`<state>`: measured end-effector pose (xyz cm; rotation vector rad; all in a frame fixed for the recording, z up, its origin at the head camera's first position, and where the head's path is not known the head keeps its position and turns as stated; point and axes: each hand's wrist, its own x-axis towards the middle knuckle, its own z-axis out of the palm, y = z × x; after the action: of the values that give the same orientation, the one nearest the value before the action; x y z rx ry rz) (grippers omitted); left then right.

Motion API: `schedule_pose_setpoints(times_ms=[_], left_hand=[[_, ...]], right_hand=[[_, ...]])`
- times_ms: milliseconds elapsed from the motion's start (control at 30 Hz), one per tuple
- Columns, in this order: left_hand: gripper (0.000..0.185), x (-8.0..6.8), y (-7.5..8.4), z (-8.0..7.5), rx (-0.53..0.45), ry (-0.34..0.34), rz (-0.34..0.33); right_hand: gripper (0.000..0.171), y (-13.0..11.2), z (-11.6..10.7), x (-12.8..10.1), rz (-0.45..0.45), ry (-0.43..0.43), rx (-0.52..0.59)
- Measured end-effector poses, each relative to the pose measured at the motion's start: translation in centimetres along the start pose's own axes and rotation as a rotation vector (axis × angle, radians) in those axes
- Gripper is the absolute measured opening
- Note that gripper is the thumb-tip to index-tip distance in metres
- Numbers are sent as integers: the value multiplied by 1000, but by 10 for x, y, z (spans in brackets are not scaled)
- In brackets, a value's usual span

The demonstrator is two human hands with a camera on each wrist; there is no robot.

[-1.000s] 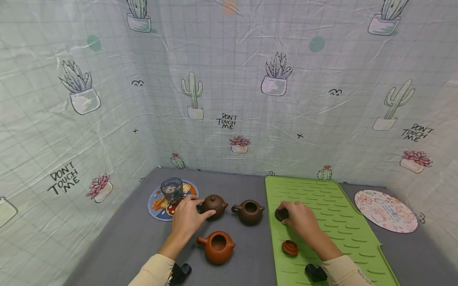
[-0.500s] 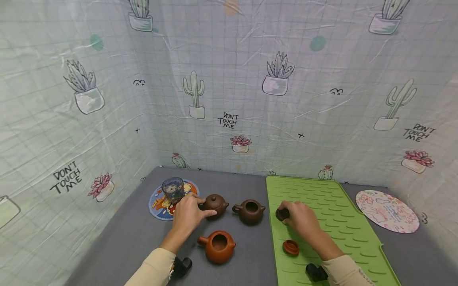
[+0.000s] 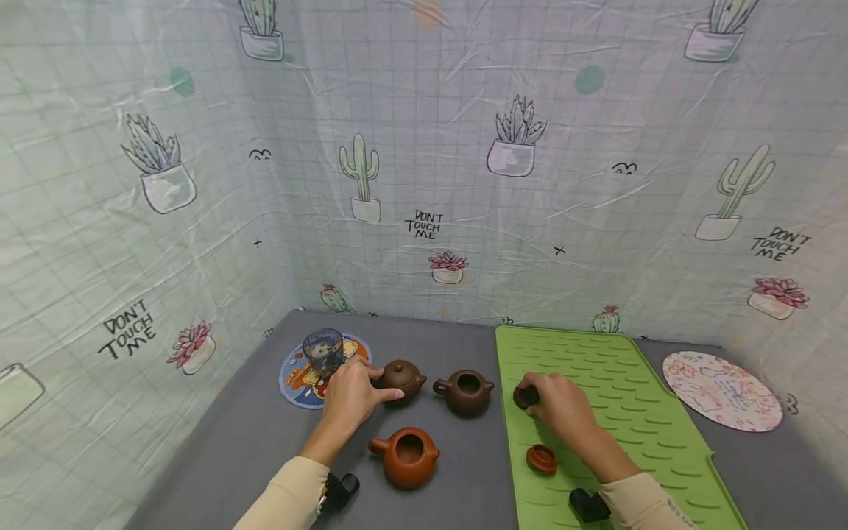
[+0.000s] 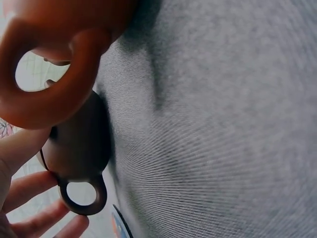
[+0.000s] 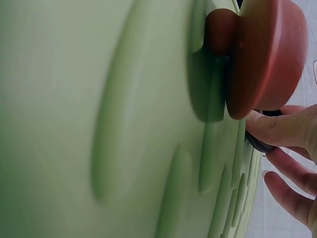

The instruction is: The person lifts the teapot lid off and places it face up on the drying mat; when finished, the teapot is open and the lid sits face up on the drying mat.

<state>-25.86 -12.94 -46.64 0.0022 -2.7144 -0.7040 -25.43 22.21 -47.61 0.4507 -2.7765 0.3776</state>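
Cactus pictures cover the plastic walls (image 3: 424, 184) all around my gray counter (image 3: 252, 442). On the counter my left hand (image 3: 350, 397) holds a small dark brown teapot (image 3: 401, 377) that has its lid on. My fingers (image 4: 29, 186) curl around its side by the round handle, and my thumb lies along its front. This teapot sits just beside a round picture mat (image 3: 297, 379) with a glass cup (image 3: 322, 352) standing on it.

Next to it, toward the right, is another brown teapot (image 3: 467, 391) with no lid. Nearer to me sits an orange teapot (image 3: 407, 458), open on top too.

My right hand (image 3: 559, 408) is on the green bumpy mat (image 3: 636, 412). It pinches a small dark lid (image 3: 525, 397) at the mat's left edge, with my fingers (image 5: 292, 186) bent around it. The lid looks to be on the mat, but I cannot tell for sure. An orange lid (image 3: 542, 458) lies on the green mat closer to me, near my wrist. Far off to the right lies a round flowery mat (image 3: 722, 390).
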Motion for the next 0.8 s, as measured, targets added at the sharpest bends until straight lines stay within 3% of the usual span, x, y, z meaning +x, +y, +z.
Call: schedule_pose_setpoints(times_ms=[533,800], left_hand=[[56,0,-1,-4,17,-20,-25],[55,1,0,-2,11,-22,-21]], right_hand=[[36,-1,1,2,-3,-29,22],[39,3,-7,9,-51,-104,17]])
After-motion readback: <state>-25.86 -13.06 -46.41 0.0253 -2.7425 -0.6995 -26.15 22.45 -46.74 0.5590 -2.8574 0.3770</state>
